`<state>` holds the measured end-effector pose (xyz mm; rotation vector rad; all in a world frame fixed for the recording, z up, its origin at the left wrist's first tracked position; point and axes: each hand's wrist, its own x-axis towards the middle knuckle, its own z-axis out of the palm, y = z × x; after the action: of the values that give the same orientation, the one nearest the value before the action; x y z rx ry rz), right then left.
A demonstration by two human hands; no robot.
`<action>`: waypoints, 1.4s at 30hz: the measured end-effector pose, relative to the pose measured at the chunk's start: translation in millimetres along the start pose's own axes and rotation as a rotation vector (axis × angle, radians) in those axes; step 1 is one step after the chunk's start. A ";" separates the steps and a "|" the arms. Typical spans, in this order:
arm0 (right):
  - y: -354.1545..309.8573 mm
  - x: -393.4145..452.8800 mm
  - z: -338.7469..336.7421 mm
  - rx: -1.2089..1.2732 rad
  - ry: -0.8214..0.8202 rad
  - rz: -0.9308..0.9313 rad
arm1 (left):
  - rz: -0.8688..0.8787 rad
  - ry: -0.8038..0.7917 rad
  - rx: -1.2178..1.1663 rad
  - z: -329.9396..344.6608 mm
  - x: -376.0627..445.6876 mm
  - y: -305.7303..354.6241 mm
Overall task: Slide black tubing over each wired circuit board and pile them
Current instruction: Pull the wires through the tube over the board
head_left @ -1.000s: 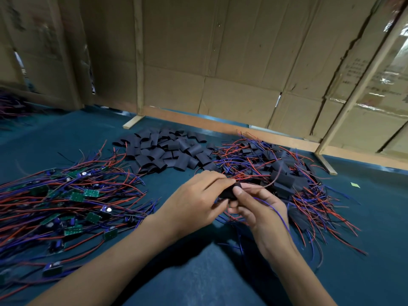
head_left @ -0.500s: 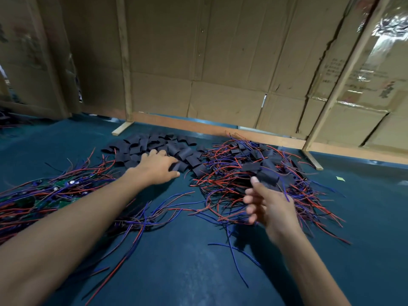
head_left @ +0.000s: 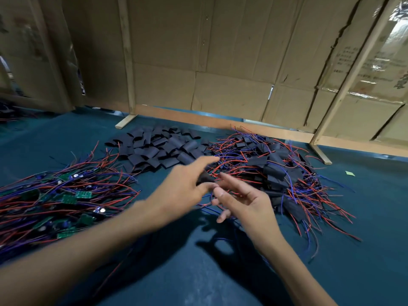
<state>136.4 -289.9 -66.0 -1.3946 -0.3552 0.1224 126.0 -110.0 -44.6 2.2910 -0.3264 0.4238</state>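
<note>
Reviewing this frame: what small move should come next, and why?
Probably the right hand reaches left to the bare boards for one. The left hand seems to pinch a black tubing piece, though blurred, while the right holds nothing and the finished pile lies beyond.

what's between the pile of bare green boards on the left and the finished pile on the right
In the head view, the loose black tubing pieces lie between them at the back; nearer, the left hand and bare blue mat fill the gap between bare boards and finished pile.
</note>
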 end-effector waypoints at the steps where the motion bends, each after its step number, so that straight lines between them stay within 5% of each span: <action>1: 1.9 -0.8 1.6 -0.008 -0.012 -0.005 | -0.011 0.033 -0.013 6.6 -10.9 6.1; 10: 17.8 -2.4 14.2 0.246 0.005 0.182 | -0.249 -0.114 -0.081 36.0 -30.5 16.6; 13: 14.7 -1.1 10.9 0.320 0.018 0.182 | -0.232 -0.189 -0.199 22.9 -30.0 13.8; 17: 11.6 -4.0 11.5 0.283 -0.076 0.163 | -0.151 -0.230 -0.065 0.6 -26.9 -1.6; 22: 12.8 -3.3 31.1 0.245 -0.150 0.096 | -0.277 -0.219 -0.345 -29.1 -26.8 -14.2; 25: 20.7 4.6 55.1 -0.247 0.035 -0.063 | -0.282 -0.030 -0.150 -62.1 -16.7 -28.4; 31: 36.9 6.3 135.3 -1.112 -0.625 -0.583 | -0.239 0.225 -0.069 -77.7 11.1 -28.7; 35: 34.0 23.3 155.4 -1.420 -0.573 -0.602 | -0.135 0.352 -0.269 -49.2 26.8 -8.8; 39: 20.4 35.9 112.1 -1.003 -0.532 -0.295 | -0.009 0.599 -0.407 -25.0 28.5 13.3; 42: 0.9 53.7 77.3 -0.436 -0.147 -0.234 | 0.099 0.756 -0.390 -17.6 29.1 22.1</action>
<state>162.7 -201.5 -47.4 -1.7649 -0.6956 -0.0498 141.1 -114.9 -7.3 1.5986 -0.1179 1.1205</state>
